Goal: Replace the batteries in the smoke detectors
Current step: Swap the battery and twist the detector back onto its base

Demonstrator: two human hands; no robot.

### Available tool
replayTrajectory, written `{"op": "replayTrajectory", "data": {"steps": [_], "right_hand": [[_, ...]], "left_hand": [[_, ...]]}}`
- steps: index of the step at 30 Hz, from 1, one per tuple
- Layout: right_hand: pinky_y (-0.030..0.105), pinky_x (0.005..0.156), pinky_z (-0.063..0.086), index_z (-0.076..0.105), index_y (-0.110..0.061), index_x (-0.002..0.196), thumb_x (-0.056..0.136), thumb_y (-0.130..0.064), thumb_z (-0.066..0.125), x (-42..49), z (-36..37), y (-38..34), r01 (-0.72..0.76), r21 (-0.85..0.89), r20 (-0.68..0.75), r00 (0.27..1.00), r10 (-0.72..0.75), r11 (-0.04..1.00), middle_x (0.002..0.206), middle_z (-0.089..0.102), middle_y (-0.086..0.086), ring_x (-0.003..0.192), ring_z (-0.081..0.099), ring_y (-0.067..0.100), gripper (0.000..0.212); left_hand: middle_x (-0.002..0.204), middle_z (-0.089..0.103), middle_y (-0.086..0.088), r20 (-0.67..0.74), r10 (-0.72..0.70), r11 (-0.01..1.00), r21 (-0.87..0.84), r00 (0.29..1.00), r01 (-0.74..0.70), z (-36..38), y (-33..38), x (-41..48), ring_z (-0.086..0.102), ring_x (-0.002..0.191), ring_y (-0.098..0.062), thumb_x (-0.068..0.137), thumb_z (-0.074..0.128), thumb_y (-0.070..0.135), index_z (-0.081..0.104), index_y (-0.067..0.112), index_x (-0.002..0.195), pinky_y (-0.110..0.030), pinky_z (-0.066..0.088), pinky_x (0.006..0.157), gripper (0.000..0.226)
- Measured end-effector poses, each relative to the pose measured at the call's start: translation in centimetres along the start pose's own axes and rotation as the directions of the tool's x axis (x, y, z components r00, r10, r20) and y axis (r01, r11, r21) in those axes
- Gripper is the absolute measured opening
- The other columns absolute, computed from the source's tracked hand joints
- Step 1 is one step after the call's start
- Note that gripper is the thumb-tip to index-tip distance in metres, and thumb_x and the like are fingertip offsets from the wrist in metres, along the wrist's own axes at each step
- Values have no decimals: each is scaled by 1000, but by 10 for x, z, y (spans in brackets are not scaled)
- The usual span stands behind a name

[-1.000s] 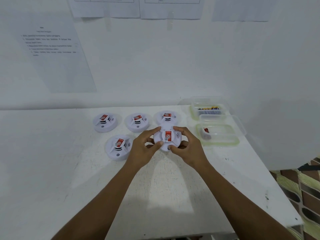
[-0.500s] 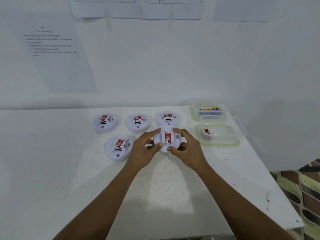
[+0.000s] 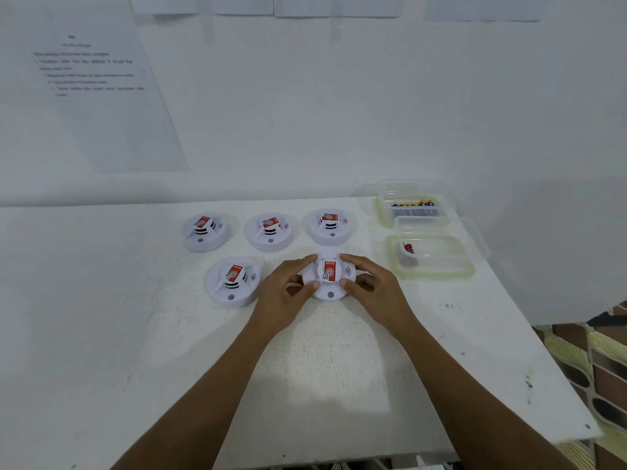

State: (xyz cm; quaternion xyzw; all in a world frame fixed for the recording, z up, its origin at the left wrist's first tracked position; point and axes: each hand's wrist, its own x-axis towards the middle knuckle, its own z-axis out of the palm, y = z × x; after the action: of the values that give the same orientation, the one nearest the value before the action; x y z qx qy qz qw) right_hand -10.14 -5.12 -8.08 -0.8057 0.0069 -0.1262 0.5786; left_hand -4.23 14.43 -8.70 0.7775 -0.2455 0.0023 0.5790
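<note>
White tabletop [image 3: 322,368] set against a white wall is the workplace. Fingertips [image 3: 307,261] of the left hand [image 3: 283,295] curl over the far rim of a round white smoke detector [image 3: 330,283] while the thumb presses its near rim. The right hand [image 3: 378,295] mirrors this on the other side, so both hands pinch the housing from opposite edges and neither is free. The detector rests on the table in front of the person, and this two-sided hold looks suited to twisting the body or steadying it before the battery side is reached. Just to its left sits another detector [image 3: 232,281], and behind stand three more detectors [image 3: 270,230] in a row, probably laid out for their turn. To the right are two clear tubs: the farther tub [image 3: 382,212] holds a row of batteries, likely fresh stock, and the nearer tub [image 3: 441,274] holds one small item with red on it. Each detector carries a red label with a round white logo, and the held one also shows a small code square, but no word is legible. Printed sheets [image 3: 98,83] on the wall are too faint to read.
</note>
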Motion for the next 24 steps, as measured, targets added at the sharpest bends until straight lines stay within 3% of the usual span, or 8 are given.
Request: {"op": "replayTrajectory", "data": {"steps": [4, 13, 18, 24], "right_hand": [[29, 85, 59, 59, -17, 132, 90, -14, 70, -2, 2, 5, 26, -23, -15, 1000, -26, 999, 124, 67, -3, 103, 68, 13, 44], [31, 86, 59, 60, -18, 132, 89, -13, 70, -5, 3, 8, 26, -2, -27, 999, -26, 1000, 124, 67, -2, 104, 68, 13, 44], [34, 86, 59, 60, -19, 132, 89, -13, 70, -5, 3, 8, 34, -23, -33, 999, -34, 999, 124, 67, -3, 102, 69, 14, 44], [33, 83, 60, 62, -19, 131, 88, -13, 71, -7, 2, 6, 36, -25, -42, 998, -37, 999, 122, 68, -2, 99, 69, 13, 44]], "left_hand": [[118, 57, 14, 0, 42, 999, 13, 999, -42, 1, -3, -2, 58, 102, 12, 88, 69, 11, 51, 29, 127, -6, 48, 77, 46], [118, 57, 15, -1, 51, 998, 40, 999, -51, 3, -5, -4, 56, 104, 14, 88, 69, 11, 51, 29, 129, -4, 46, 79, 49], [120, 59, 6, -5, 66, 995, 75, 998, -66, 3, -5, -4, 54, 105, 16, 87, 70, 12, 50, 28, 128, -2, 44, 79, 48], [119, 60, 4, 9, 74, 996, 50, 997, -75, 3, -7, -4, 59, 103, 7, 87, 71, 15, 50, 33, 129, -9, 49, 78, 50]]}}
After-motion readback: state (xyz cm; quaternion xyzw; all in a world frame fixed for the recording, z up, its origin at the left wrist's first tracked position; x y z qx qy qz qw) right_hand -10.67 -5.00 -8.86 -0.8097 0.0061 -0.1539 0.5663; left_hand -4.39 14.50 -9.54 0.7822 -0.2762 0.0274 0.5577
